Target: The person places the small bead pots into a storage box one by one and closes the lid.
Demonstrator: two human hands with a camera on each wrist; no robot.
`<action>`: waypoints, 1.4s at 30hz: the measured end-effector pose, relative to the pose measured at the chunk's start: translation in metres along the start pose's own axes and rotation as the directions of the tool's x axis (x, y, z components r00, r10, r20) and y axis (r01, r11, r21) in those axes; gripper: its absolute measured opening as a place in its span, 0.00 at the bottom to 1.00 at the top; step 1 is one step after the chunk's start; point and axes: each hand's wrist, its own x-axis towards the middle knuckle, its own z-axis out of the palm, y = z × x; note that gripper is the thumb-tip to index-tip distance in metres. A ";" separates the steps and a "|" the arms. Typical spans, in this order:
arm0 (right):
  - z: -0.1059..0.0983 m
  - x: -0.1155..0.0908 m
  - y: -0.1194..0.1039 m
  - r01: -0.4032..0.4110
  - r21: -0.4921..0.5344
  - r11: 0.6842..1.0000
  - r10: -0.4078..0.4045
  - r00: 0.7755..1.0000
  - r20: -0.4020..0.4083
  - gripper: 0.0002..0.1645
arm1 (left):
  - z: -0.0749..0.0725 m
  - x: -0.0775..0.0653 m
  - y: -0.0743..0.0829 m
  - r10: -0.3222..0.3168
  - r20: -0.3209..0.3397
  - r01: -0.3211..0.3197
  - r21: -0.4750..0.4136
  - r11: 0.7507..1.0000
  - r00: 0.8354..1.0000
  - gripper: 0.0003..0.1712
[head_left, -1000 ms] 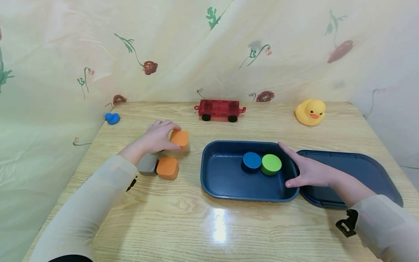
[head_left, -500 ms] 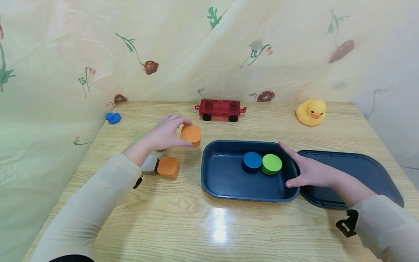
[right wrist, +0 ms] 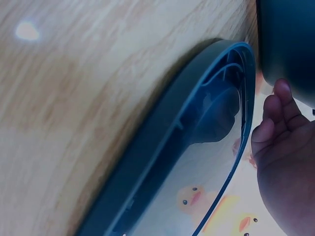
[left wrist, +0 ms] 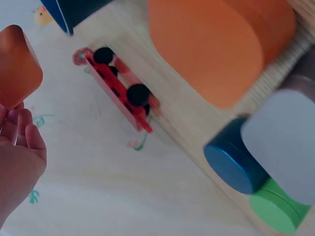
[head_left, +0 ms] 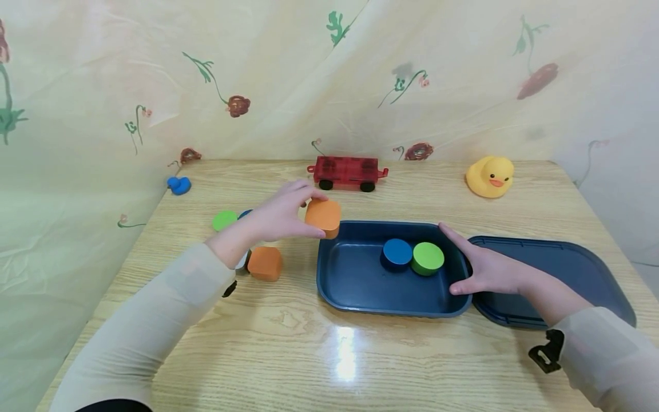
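In the head view my left hand pinches an orange rounded block between thumb and fingers, raised at the far left corner of a dark blue box. Inside the box are a blue cylinder and a green cylinder. My right hand grips the box's right end, its thumb over the rim. The right wrist view shows its other fingers against the outside. Left of the box, another orange block, a grey block, a blue cylinder and a green cylinder stand partly behind my left arm.
A dark blue lid lies right of the box, under my right forearm. Along the back stand a red toy wagon, a yellow rubber duck and a small blue duck. A flowered cloth hangs behind the table.
My left hand has carried the orange block rightward, from above the other blocks to the box's far left corner. The right hand and the box have stayed in place.
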 end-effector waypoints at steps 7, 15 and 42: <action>0.000 -0.001 0.002 0.000 0.004 1.000 0.000 1.000 0.001 0.69 | 0.013 0.007 0.011 0.040 0.055 -0.037 -0.054 0.998 0.998 0.36; 0.000 -0.002 0.003 0.003 0.006 1.000 -0.003 1.000 0.002 0.69 | 0.036 0.017 0.023 0.059 0.114 -0.062 0.018 0.998 0.992 0.35; 0.001 -0.002 0.002 -0.002 -0.006 1.000 0.002 1.000 -0.007 0.67 | 0.092 0.034 0.044 -0.064 0.125 0.045 0.150 0.988 0.990 0.33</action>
